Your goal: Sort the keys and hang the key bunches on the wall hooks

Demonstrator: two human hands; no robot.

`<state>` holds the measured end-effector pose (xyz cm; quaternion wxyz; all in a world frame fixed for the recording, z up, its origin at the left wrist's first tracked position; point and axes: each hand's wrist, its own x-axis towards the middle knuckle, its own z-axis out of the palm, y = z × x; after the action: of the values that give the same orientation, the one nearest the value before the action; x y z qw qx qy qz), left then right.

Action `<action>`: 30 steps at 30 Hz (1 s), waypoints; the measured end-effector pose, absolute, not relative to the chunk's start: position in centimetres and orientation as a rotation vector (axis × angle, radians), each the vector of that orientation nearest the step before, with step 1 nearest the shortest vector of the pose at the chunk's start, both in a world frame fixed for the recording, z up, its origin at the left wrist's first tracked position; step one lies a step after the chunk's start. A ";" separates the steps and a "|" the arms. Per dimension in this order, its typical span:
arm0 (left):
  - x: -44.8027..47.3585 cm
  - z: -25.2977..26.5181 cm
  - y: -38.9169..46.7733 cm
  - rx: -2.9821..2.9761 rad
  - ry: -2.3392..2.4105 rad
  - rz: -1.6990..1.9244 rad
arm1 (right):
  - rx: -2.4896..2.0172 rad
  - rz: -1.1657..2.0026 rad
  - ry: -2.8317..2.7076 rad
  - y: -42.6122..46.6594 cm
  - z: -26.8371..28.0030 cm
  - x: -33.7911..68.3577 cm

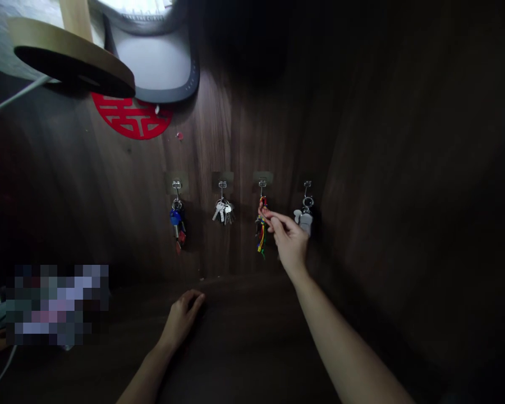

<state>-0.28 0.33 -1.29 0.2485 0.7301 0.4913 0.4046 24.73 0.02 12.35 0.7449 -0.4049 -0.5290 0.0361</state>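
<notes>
My right hand (289, 238) reaches up to the third hook (262, 184) and pinches a braided multicoloured cord keychain (261, 233) near its top, where it still hangs at the hook. Some keys behind the cord are partly hidden. Low at the left, my left hand (183, 315) rests on the dark wood surface with its fingers curled in and nothing visible in them. Just right of my right hand hangs a silver key bunch with a grey fob (305, 220), partly covered by shadow.
On the second hook hangs a bunch of silver keys (223, 211), on the first a blue-headed key set (176, 219). A red paper cutout (137, 120), a grey rounded device (160, 62) and a round lamp-like disc (71, 53) fill the upper left. A blurred patch (56, 306) lies lower left.
</notes>
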 end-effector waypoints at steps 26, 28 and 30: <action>-0.3 -1.7 0.8 2.013 1.345 1.079 | -1.034 -0.158 -1.240 5.2 15.2 27.9; -0.3 -1.6 0.7 2.016 1.343 1.071 | -1.039 -0.152 -1.251 5.0 15.5 27.6; -0.3 -1.5 0.7 2.014 1.338 1.072 | -1.038 -0.150 -1.265 4.8 15.9 27.4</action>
<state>-0.30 0.67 -1.50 0.2456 0.7381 0.4903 0.3930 27.37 4.84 15.89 0.6809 -0.4625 -0.5638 -0.0669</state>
